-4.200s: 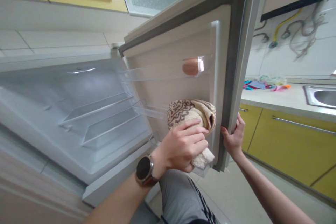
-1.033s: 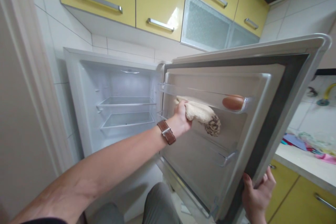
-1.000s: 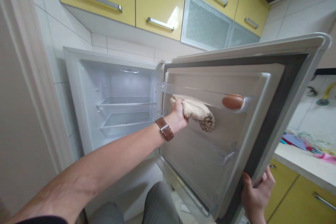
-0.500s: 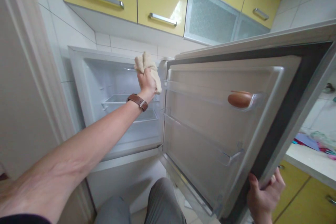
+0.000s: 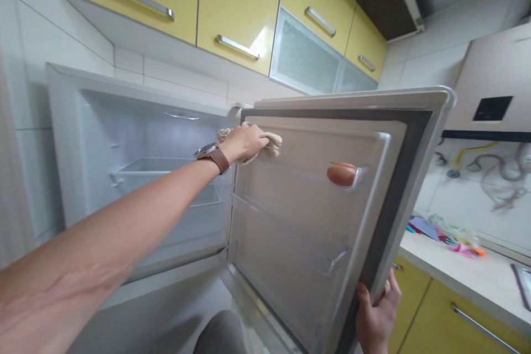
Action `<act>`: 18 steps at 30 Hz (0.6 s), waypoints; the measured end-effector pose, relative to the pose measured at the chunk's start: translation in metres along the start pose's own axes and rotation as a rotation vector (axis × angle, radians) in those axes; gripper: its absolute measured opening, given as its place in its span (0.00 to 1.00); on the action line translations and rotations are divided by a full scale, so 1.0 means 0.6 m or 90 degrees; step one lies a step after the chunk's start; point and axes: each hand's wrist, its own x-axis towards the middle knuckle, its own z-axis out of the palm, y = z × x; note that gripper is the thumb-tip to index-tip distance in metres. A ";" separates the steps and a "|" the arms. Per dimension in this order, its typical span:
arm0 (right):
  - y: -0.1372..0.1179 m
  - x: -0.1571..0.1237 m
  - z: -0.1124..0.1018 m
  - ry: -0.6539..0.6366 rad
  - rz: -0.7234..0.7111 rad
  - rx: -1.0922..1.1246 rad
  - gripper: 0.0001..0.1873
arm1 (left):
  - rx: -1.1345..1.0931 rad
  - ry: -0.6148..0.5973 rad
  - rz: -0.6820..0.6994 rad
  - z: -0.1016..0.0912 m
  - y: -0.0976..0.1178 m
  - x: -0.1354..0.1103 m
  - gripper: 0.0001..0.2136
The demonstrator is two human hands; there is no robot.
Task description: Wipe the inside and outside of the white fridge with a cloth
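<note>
My left hand, with a brown-strapped watch on the wrist, is closed on a beige cloth and presses it against the upper inner face of the open fridge door, near the hinge side. My right hand grips the door's lower outer edge, fingers wrapped round it. A brown egg sits at the right end of the door's top clear shelf. The fridge compartment stands open to the left, its glass shelves bare.
Yellow wall cabinets with metal handles hang above the fridge. To the right runs a counter with colourful items on it, yellow base cabinets below, and a white wall appliance with hoses under it. My knee shows below.
My left hand carried the cloth from under the door's top shelf up to the fridge's top edge, then onto the door's upper inner face. My right hand kept hold of the door edge.
</note>
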 end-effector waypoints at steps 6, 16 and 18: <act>0.025 0.039 0.019 0.002 -0.063 0.054 0.54 | -0.002 0.102 -0.018 0.022 0.029 -0.002 0.17; 0.062 0.085 0.039 -0.024 -0.059 0.113 0.53 | -0.065 0.102 0.029 0.018 0.100 -0.015 0.14; 0.073 0.091 0.042 -0.030 -0.079 0.104 0.50 | -0.102 0.115 0.058 0.018 0.127 -0.024 0.13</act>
